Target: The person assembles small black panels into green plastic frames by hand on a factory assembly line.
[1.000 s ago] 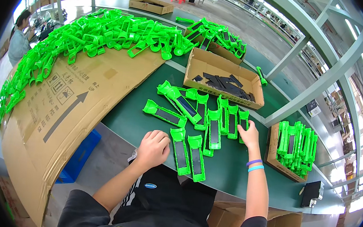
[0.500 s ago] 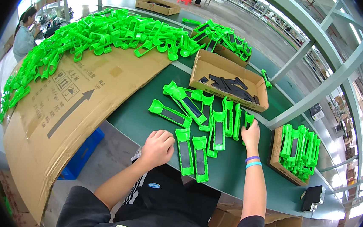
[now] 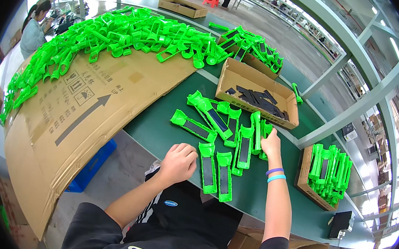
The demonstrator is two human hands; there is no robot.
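My right hand (image 3: 271, 144) grips an upright green plastic housing (image 3: 266, 131) at the right end of a loose group on the green table. It stands close against other green housings (image 3: 256, 131) beside it. Several more lie in the group with dark strips set in their faces, among them a tilted housing (image 3: 193, 125) on the left and a housing (image 3: 224, 177) near the front edge. My left hand (image 3: 179, 162) rests by the table's front edge, left of the nearest housings, fingers curled in with nothing visible in them.
A cardboard tray (image 3: 284, 122) of black strips stands behind the group. Filled boxes of green housings sit at the right (image 3: 304, 172) and far back. A heap of green parts (image 3: 122, 29) lies on a large cardboard sheet (image 3: 130, 105) at left. Grey metal posts (image 3: 336, 119) rise at right.
My right hand has shifted slightly left with the housing, bringing it against the neighbouring ones. My left hand keeps its curled pose. The whole view has turned a little.
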